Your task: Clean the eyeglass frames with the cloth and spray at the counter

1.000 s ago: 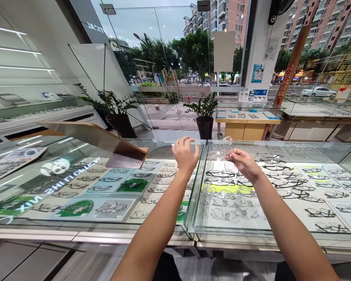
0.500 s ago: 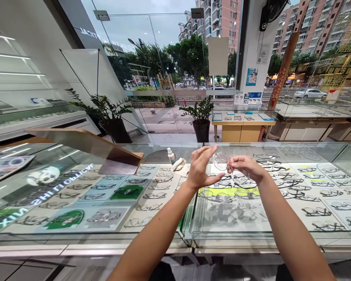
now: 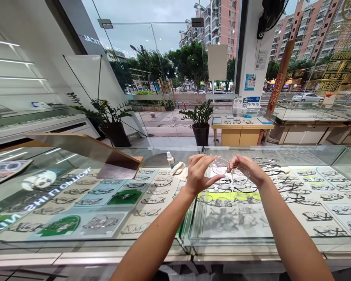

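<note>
A pair of thin-rimmed eyeglasses (image 3: 220,167) is held up above the glass counter, between my two hands. My left hand (image 3: 199,172) is closed on the left lens, fingertips at its upper rim and thumb at its lower rim. My right hand (image 3: 247,168) pinches the frame near the middle. The right lens hangs below its fingers, and part of the frame is hidden behind them. Under the glass lie rows of other eyeglasses (image 3: 215,200). A small white spray bottle (image 3: 171,160) and a crumpled pale cloth (image 3: 179,170) rest left of my hands.
The glass display counter (image 3: 231,242) spans the width before me, with a seam near the middle. A wooden-edged mirror or stand (image 3: 117,168) leans on its left part. Potted plants (image 3: 201,132), a small display cabinet (image 3: 240,136) and glass doors stand beyond.
My left fingers have come down, narrowing the gap to the thumb around the left lens. The right fingers have shifted slightly on the frame. The whole view has tilted up a little.
</note>
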### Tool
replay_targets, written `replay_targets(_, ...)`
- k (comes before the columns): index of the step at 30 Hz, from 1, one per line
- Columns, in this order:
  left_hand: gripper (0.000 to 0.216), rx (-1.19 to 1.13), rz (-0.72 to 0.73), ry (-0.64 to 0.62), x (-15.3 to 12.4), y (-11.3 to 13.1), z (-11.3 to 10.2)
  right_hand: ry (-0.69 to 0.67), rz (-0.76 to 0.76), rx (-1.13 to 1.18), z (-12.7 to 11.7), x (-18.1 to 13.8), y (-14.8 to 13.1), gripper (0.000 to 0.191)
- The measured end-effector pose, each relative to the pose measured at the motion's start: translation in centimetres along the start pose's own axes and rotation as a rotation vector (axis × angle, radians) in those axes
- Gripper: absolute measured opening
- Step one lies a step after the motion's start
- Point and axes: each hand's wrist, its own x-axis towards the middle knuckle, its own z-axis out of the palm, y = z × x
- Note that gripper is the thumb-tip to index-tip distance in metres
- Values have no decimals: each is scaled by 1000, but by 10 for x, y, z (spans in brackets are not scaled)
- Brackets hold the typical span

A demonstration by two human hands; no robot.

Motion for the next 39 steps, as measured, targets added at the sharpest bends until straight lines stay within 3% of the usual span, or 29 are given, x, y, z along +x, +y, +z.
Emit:
replay_targets(5, 60, 83, -154, 169, 4, -5, -3, 390, -349, -214, 11, -1, 4, 51)
replay_targets(9, 62, 66, -192, 299, 11, -3, -11, 552, -522, -544, 27, -7, 9, 57)
replay_targets(15, 69, 55, -266, 303, 15, 6, -15, 666, -615, -696, 45, -11, 9, 52)
replay_targets(24, 60, -25, -275, 224, 17, 8, -16, 731, -543, -614, 46, -11, 10, 57)
replay_targets(39, 59, -29, -277, 229, 10, 8, -10, 834, -780, -822, 46, -6, 22, 50)
